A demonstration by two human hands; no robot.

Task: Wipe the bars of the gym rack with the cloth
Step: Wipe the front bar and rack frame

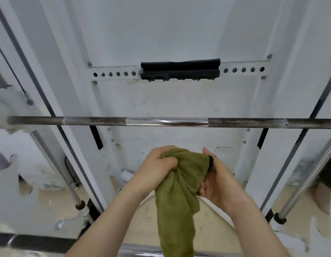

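An olive-green cloth [176, 199] hangs between both hands below the long horizontal steel bar [166, 121], which is shiny in its middle and dull and rusty to either side. My left hand [155, 168] is fisted around the cloth's top left. My right hand [215, 179] cups the cloth's right side, palm turned inward. Both hands are well below the bar and apart from it. The cloth's tail drops to the bottom edge of the view.
White rack uprights [72, 115] frame the bay, with a perforated white crossbar [114, 73] carrying a black padded holder [180, 69]. Slanted chrome guide rods stand at the left [55, 167] and right [307, 182]. Another chrome bar [140, 252] runs along the bottom edge. A wall socket [223, 150] is behind.
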